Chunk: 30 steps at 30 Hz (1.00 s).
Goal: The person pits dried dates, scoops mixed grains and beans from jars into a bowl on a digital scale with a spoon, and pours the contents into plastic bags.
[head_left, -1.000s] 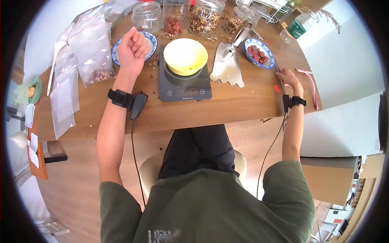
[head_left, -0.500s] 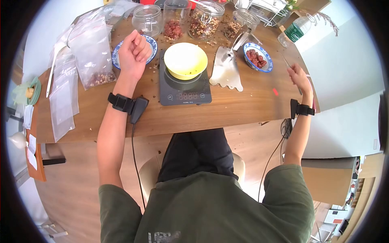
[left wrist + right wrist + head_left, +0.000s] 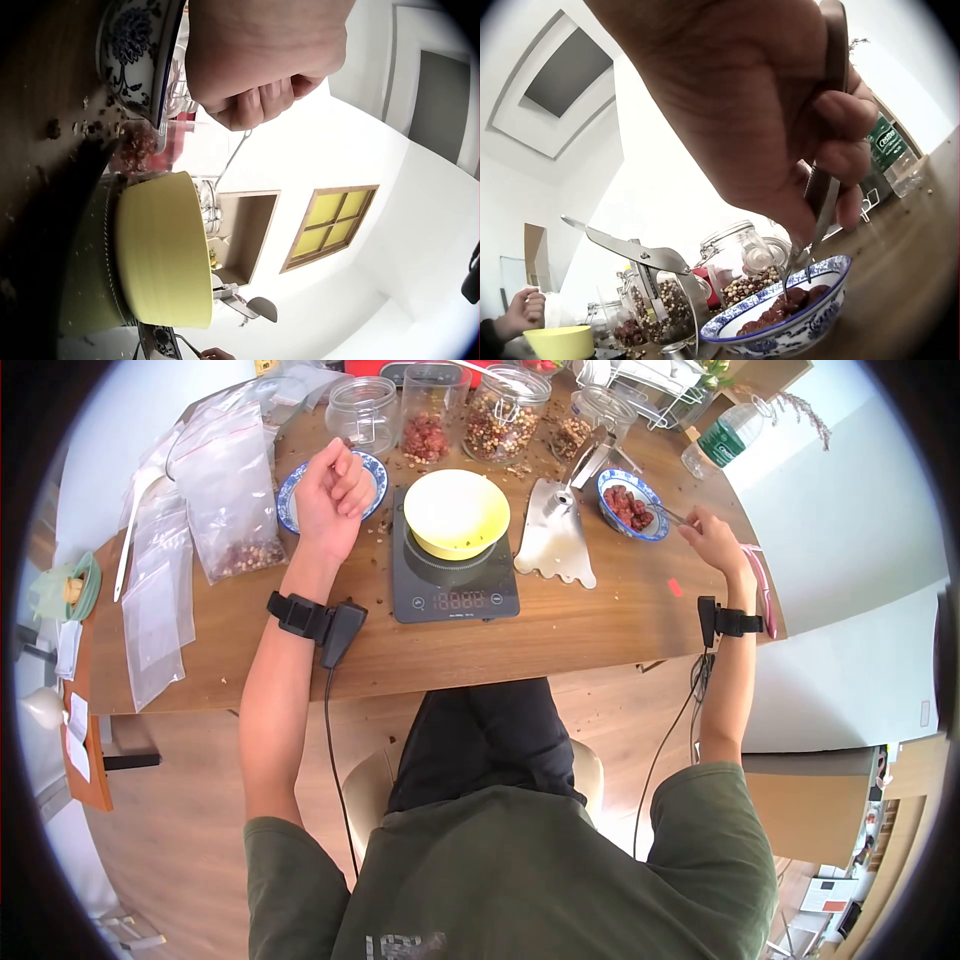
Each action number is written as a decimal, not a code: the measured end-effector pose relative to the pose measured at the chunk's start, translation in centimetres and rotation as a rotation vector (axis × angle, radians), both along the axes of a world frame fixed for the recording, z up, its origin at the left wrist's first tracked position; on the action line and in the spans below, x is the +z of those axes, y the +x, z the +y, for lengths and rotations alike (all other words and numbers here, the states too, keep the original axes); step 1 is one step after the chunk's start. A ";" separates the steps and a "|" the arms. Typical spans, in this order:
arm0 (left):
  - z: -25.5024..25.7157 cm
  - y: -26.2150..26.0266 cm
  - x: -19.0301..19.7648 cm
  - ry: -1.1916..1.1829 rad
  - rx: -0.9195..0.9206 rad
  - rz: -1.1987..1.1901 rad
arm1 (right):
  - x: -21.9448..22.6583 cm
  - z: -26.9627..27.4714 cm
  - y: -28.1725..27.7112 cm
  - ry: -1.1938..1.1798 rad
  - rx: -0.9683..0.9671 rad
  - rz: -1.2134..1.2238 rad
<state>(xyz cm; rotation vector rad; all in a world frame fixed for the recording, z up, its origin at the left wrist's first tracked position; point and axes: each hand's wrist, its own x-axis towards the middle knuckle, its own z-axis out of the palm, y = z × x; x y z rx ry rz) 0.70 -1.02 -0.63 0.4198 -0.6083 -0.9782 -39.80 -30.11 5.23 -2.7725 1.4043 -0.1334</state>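
Note:
The right hand [image 3: 716, 543] [image 3: 757, 112] grips metal tweezers [image 3: 826, 196], thumb and fingers round them. Their tips reach among dark red dried fruits [image 3: 787, 306] in a blue-and-white bowl [image 3: 663, 532]. In the head view the left hand [image 3: 334, 500] is raised over a blue-and-white dish [image 3: 290, 510], fingers curled in and nothing visible in them; the left wrist view shows the same curled hand [image 3: 262, 64]. Right of it, a yellow bowl [image 3: 457, 510] [image 3: 166, 251] rests on a black digital scale [image 3: 455, 603].
A metal stand [image 3: 556, 545] with a scalloped base is between scale and fruit bowl. Glass jars [image 3: 503, 420] line the back, beside a plastic bottle [image 3: 722, 440]. Plastic bags [image 3: 225, 500] lie at left, a pink-handled item [image 3: 765, 585] at the right edge. Crumbs are scattered about.
The right hand has moved from the table's right side toward the fruit bowl, bringing the tweezer tips into it. The left hand stays nearly where it was.

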 end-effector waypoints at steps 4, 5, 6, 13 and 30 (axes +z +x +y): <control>0.0 0.1 0.0 -0.011 -0.003 -0.016 | -0.4 -0.3 0.4 0.019 -0.008 -0.013; 0.0 0.0 0.0 -0.012 -0.003 -0.015 | -0.5 -0.3 0.6 0.048 -0.017 -0.010; 0.0 0.0 0.0 -0.009 -0.003 -0.014 | -0.4 -0.2 0.6 0.047 -0.016 -0.009; 0.0 -0.4 0.3 0.007 0.048 -0.015 | 1.2 1.7 0.9 -0.010 0.035 -0.087; 0.0 -0.1 0.0 0.003 0.023 -0.009 | 0.3 5.7 8.2 0.055 0.257 -0.072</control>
